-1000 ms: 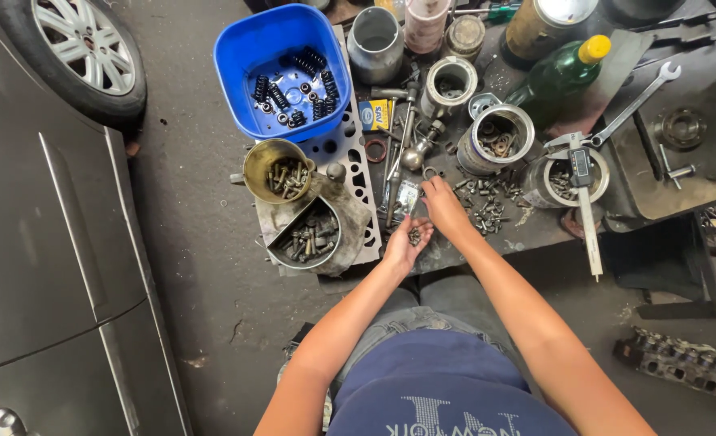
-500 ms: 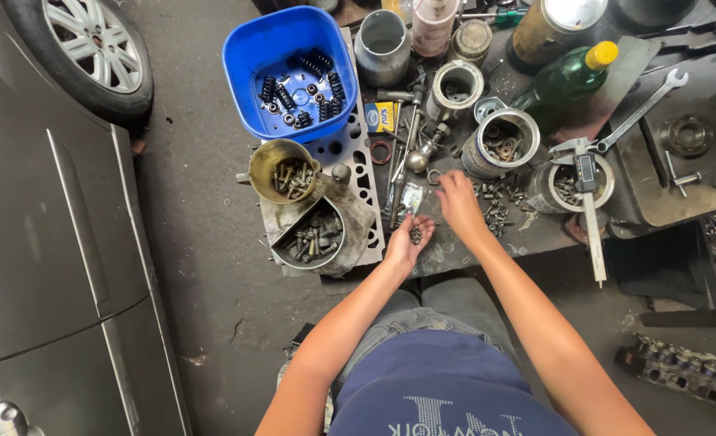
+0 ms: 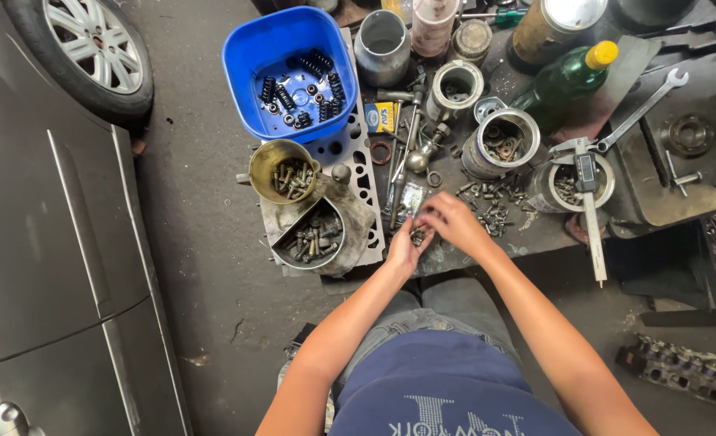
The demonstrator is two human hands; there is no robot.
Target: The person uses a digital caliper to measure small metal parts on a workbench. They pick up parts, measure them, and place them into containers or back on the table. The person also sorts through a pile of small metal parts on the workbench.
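Note:
My left hand (image 3: 406, 252) is cupped palm up at the near edge of a dark metal bench, with several small metal parts (image 3: 417, 236) lying in it. My right hand (image 3: 452, 221) is just right of it, fingertips pinched over the cupped palm at those parts. A pile of loose bolts and nuts (image 3: 491, 208) lies on the bench beside my right hand. A small clear plastic bag (image 3: 410, 200) lies just beyond my fingers.
A blue tub (image 3: 241, 73) of valve springs stands far left. Cans of bolts (image 3: 285, 171) (image 3: 503, 141), a green bottle (image 3: 564, 81), a wrench (image 3: 640, 113) and a caliper (image 3: 590, 202) crowd the bench. A grey car (image 3: 43, 242) with its wheel (image 3: 91, 40) is on the left.
My right hand has drawn back from the bolt pile to the left and now meets the cupped left hand. The view has shifted slightly.

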